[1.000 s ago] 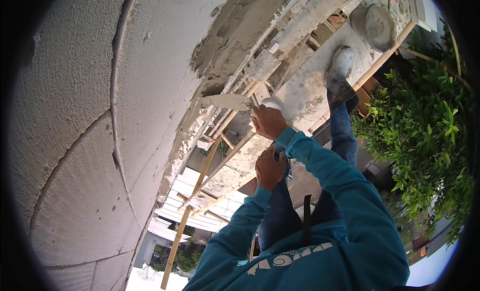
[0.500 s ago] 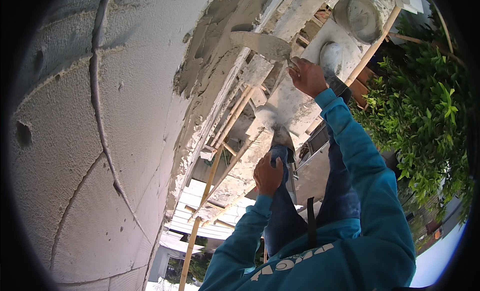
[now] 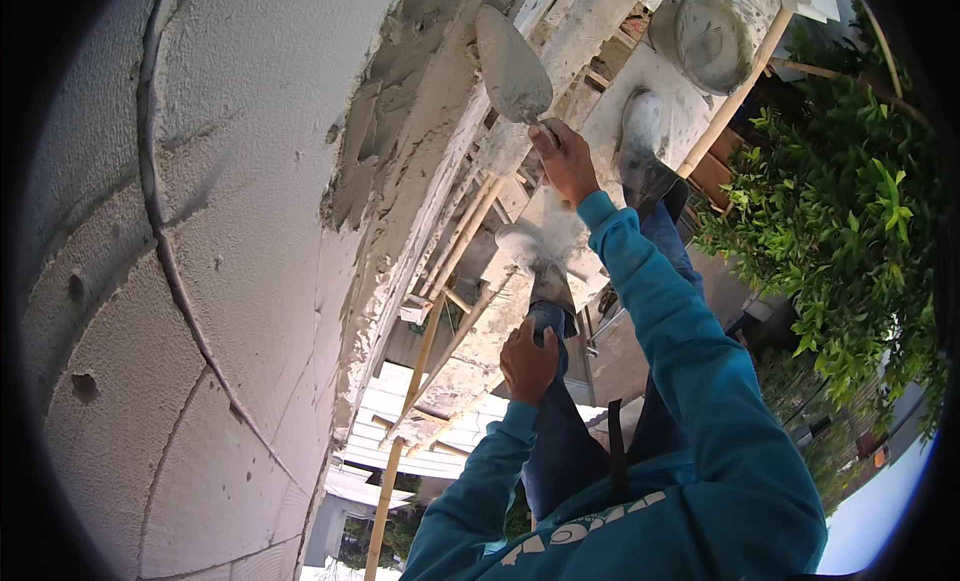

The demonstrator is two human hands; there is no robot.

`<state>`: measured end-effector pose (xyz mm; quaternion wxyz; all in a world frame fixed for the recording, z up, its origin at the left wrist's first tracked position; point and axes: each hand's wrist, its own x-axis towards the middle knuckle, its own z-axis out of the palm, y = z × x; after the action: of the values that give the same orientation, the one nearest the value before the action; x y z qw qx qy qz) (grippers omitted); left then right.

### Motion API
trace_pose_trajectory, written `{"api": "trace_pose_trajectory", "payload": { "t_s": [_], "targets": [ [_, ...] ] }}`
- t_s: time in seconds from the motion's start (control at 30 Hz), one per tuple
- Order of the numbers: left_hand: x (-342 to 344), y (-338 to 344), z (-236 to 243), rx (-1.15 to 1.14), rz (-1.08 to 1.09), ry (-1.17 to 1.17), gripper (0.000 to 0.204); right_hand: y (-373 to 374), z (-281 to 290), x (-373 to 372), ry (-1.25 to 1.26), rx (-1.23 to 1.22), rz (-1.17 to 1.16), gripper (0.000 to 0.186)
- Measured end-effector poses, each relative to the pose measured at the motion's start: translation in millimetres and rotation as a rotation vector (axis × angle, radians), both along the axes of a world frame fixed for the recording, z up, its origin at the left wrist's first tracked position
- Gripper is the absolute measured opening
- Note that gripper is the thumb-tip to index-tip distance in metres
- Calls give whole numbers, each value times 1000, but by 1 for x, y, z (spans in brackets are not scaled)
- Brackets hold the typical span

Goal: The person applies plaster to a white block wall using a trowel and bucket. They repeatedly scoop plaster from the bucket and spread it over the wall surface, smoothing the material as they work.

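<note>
My right hand (image 3: 566, 163) is closed round the handle of a pointed trowel (image 3: 513, 69). The broad face of its mortar-smeared blade shows, tip toward the far side, beside a strip of wet grey mortar (image 3: 410, 91) along the wall edge. My left hand (image 3: 530, 361) hangs in front of my left leg, fingers loosely bent and a little apart, holding nothing.
Under my boots (image 3: 645, 131) lie mortar-stained scaffold planks (image 3: 600, 121) with gaps between them. A bucket of mortar (image 3: 705, 43) stands at the far right. Rough grey wall (image 3: 250, 181) fills the left; a bamboo pole (image 3: 392, 481) rises below, and leafy branches (image 3: 830, 201) crowd the right.
My right hand has moved left and slightly nearer, turning the trowel so its blade points away and shows its broad face. My left hand has barely shifted.
</note>
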<state>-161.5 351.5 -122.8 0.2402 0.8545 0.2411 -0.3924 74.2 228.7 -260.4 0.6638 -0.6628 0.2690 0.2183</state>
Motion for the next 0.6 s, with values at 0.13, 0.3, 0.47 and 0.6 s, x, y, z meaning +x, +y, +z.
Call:
{"api": "trace_pose_trajectory", "payload": {
  "t_s": [0.13, 0.3, 0.47, 0.6],
  "targets": [
    [1, -5, 1, 24, -26, 23, 46, 30, -5, -24, 59, 21, 50, 40],
    [10, -9, 3, 17, -28, 36, 45, 19, 21, -68, 149, 13, 103, 38],
    [13, -15, 1, 15, -48, 18, 44, -9, -11, 33, 27, 92, -174, 32],
    [12, -20, 2, 32, -56, 53, 44, -30, -40, 98, -1, 171, -192, 34]
  ]
}}
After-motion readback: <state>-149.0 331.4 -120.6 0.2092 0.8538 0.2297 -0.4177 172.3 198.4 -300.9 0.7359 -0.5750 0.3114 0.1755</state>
